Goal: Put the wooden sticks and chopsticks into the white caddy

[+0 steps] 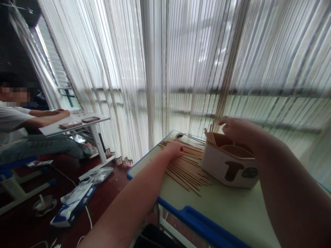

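Note:
Many thin wooden chopsticks lie spread in a loose layer on the desk. My left hand rests on their far part with its fingers curled in against them; how many it grips is hidden. To the right stands a white utensil holder with a brown inside, divided into compartments, and a dark T-shaped mark on its front. A few chopsticks stand upright in its left compartment. Just above the holder's far rim is my right hand, fingers bent and apart, with nothing visible in them.
Behind the chopsticks, a metal ladle or spoon lies at the far edge of the blue-rimmed desk. Sheer curtains hang close behind. At left, a person sits at another table; a box and cables are on the floor.

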Demonstrator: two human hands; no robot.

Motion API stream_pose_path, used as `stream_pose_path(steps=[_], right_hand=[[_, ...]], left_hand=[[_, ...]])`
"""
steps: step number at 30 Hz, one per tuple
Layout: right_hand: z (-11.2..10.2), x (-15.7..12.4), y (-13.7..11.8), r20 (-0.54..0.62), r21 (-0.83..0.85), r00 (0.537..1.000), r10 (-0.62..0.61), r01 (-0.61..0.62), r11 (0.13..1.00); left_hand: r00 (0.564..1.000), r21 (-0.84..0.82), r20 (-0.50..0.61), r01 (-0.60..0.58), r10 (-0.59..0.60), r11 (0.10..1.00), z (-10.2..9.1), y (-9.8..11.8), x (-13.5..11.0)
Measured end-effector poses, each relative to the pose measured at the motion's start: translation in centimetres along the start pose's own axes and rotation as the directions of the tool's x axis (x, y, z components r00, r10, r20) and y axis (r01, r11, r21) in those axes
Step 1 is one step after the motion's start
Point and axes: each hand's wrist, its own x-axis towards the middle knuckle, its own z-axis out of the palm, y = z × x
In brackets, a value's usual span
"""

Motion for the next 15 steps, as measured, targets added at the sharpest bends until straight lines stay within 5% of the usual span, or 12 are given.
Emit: stream_pose_path(steps=[3, 15], right_hand=[[0.0, 0.1, 0.0, 0.080, 0.009, 0.997, 0.008, -0.009, 1.000], [-2.3, -2.0, -2.3, -0.095, 0.120, 0.994, -0.057, 0.068, 0.990]], left_hand=[[1.000, 0.006, 0.007, -0.009, 0.009, 1.000, 0.0, 0.0, 0.0], [0.998, -0.050, 0.050, 0.039, -0.036, 0.998, -0.2, 0.2, -0.1]])
